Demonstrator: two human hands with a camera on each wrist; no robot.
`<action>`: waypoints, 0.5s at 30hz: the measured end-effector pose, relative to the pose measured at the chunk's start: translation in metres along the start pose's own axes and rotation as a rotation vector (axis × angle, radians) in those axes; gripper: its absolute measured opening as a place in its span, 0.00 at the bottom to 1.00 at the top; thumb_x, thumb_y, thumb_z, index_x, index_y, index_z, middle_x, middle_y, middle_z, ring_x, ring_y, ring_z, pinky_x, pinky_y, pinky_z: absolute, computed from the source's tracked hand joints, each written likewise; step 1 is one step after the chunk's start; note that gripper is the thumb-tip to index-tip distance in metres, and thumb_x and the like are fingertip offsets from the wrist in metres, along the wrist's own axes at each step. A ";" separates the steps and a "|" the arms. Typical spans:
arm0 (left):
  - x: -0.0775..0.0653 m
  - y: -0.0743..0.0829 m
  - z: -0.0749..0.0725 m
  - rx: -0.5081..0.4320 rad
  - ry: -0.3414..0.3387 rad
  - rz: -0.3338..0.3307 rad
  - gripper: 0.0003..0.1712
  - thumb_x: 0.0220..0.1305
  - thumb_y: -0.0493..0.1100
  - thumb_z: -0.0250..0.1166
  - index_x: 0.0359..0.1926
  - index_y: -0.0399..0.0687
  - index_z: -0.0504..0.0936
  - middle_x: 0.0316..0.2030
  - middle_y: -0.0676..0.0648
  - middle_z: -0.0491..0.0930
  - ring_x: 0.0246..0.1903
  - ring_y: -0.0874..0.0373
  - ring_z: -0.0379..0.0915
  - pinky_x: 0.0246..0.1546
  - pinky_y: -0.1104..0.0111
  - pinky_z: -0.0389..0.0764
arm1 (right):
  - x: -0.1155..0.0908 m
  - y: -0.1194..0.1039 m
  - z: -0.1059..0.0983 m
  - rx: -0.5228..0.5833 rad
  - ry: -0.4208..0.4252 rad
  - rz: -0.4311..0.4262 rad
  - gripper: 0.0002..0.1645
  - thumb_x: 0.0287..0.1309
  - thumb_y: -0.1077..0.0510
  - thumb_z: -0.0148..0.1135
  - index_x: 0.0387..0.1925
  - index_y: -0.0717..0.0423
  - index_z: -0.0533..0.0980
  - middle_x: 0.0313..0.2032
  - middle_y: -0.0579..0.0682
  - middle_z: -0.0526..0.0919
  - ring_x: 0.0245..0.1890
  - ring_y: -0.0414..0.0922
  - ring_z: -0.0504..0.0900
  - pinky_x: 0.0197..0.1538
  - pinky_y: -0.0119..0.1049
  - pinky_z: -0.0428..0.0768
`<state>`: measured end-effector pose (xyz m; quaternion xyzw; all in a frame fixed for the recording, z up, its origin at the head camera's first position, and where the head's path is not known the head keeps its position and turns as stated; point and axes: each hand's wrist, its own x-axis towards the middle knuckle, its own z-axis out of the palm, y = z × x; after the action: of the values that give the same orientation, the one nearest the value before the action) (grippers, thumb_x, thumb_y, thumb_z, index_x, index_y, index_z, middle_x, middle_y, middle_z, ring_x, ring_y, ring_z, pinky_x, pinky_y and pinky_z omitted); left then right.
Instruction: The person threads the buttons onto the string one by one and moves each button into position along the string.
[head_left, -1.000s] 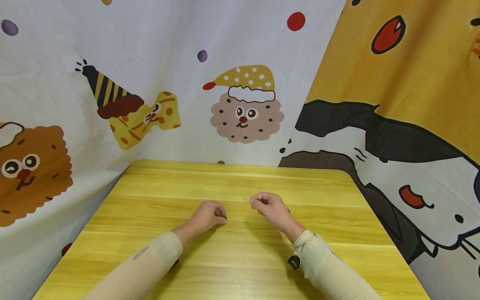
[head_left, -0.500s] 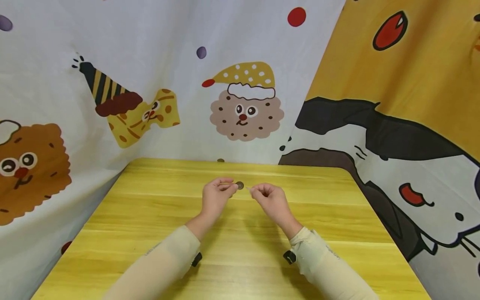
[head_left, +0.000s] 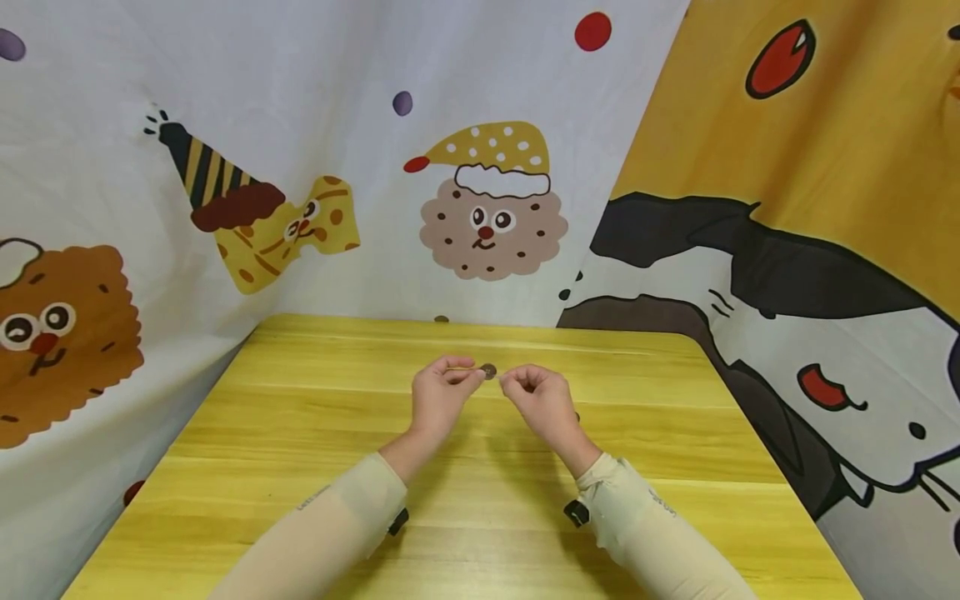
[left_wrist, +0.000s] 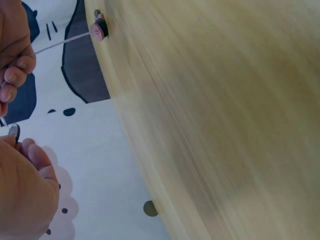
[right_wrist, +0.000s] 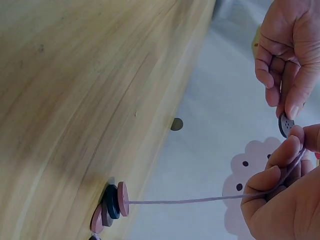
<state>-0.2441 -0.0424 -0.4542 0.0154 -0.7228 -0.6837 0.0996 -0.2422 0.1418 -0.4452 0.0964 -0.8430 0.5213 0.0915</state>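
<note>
My left hand (head_left: 441,400) pinches a dark round button (right_wrist: 286,125) by its edge; several small holes show in its face in the right wrist view. Close beside it, my right hand (head_left: 546,410) pinches a thin pale purple cord (right_wrist: 190,201) near its end. The pale cord tip (left_wrist: 4,121) points at the button in the left wrist view. Whether it touches a hole I cannot tell. From the right hand the cord runs to a hanging row of threaded buttons, with a pink button (right_wrist: 123,199) nearest and a dark blue button (right_wrist: 114,202) behind it.
Both hands are above the far half of a yellow wood-grain table (head_left: 337,417). Behind it hangs a cartoon-printed curtain (head_left: 322,100). A black wrist device (head_left: 577,512) shows under the right sleeve.
My left hand has come up and right from lower on the table, bringing the button to the cord tip. The right hand has risen slightly, still pinching the cord.
</note>
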 end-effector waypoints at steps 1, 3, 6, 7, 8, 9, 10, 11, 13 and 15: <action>-0.001 0.000 0.000 0.003 -0.002 0.003 0.10 0.65 0.42 0.79 0.45 0.47 0.90 0.39 0.46 0.94 0.40 0.55 0.91 0.41 0.65 0.88 | 0.000 0.000 0.000 0.000 -0.004 0.003 0.10 0.72 0.51 0.69 0.35 0.48 0.89 0.25 0.53 0.85 0.20 0.37 0.69 0.30 0.31 0.74; -0.002 0.001 0.001 0.008 -0.005 0.010 0.10 0.66 0.43 0.78 0.45 0.47 0.90 0.39 0.46 0.94 0.39 0.55 0.91 0.40 0.66 0.88 | 0.000 0.001 0.000 -0.003 -0.005 0.010 0.10 0.72 0.51 0.69 0.35 0.48 0.89 0.25 0.53 0.85 0.20 0.37 0.69 0.30 0.31 0.74; -0.003 0.001 0.003 0.016 -0.008 0.023 0.10 0.66 0.43 0.78 0.45 0.46 0.89 0.39 0.46 0.94 0.39 0.56 0.91 0.41 0.66 0.89 | 0.000 0.001 0.000 -0.005 0.003 0.017 0.10 0.72 0.51 0.69 0.35 0.47 0.89 0.24 0.49 0.84 0.19 0.38 0.69 0.31 0.31 0.75; -0.003 0.000 0.003 0.016 -0.009 0.027 0.10 0.66 0.43 0.78 0.45 0.45 0.89 0.39 0.46 0.94 0.39 0.56 0.91 0.42 0.66 0.89 | 0.000 0.001 0.000 -0.006 0.006 0.019 0.10 0.72 0.51 0.69 0.35 0.48 0.89 0.24 0.48 0.84 0.20 0.38 0.69 0.32 0.31 0.75; -0.003 0.000 0.004 0.016 -0.010 0.029 0.10 0.66 0.43 0.78 0.45 0.45 0.89 0.39 0.46 0.94 0.39 0.56 0.91 0.42 0.66 0.89 | 0.000 0.001 0.000 -0.007 0.010 0.021 0.09 0.72 0.51 0.69 0.35 0.47 0.89 0.24 0.47 0.83 0.20 0.38 0.69 0.32 0.31 0.75; -0.004 -0.001 0.004 0.016 -0.011 0.030 0.10 0.66 0.43 0.78 0.45 0.46 0.89 0.38 0.46 0.94 0.39 0.57 0.91 0.43 0.66 0.89 | 0.000 0.001 0.000 -0.008 0.013 0.022 0.09 0.71 0.51 0.69 0.35 0.47 0.89 0.24 0.47 0.83 0.20 0.38 0.69 0.32 0.31 0.75; -0.004 -0.001 0.004 0.016 -0.012 0.032 0.10 0.66 0.43 0.78 0.45 0.46 0.89 0.38 0.46 0.94 0.39 0.57 0.91 0.43 0.66 0.90 | 0.000 0.000 0.000 -0.008 0.015 0.024 0.09 0.71 0.51 0.69 0.35 0.47 0.90 0.24 0.46 0.83 0.20 0.38 0.69 0.32 0.31 0.75; -0.004 -0.001 0.004 0.016 -0.013 0.032 0.09 0.66 0.43 0.78 0.45 0.46 0.89 0.38 0.47 0.94 0.39 0.57 0.91 0.43 0.66 0.90 | 0.000 0.000 0.000 -0.009 0.018 0.025 0.09 0.71 0.52 0.69 0.35 0.48 0.90 0.25 0.46 0.84 0.20 0.38 0.69 0.32 0.31 0.75; -0.004 -0.002 0.004 0.018 -0.014 0.032 0.09 0.66 0.43 0.78 0.44 0.47 0.90 0.38 0.47 0.94 0.38 0.58 0.91 0.43 0.66 0.90 | 0.000 -0.001 0.000 -0.008 0.023 0.027 0.08 0.71 0.53 0.69 0.36 0.49 0.90 0.25 0.47 0.84 0.20 0.38 0.69 0.31 0.31 0.74; -0.004 -0.002 0.004 0.020 -0.016 0.031 0.09 0.66 0.43 0.78 0.44 0.48 0.90 0.37 0.47 0.94 0.38 0.58 0.91 0.43 0.66 0.90 | 0.000 -0.001 0.001 -0.010 0.028 0.028 0.08 0.70 0.53 0.70 0.36 0.50 0.90 0.25 0.47 0.84 0.20 0.38 0.70 0.30 0.31 0.74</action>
<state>-0.2408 -0.0376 -0.4565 -0.0002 -0.7306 -0.6747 0.1044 -0.2418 0.1406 -0.4448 0.0767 -0.8455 0.5196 0.0967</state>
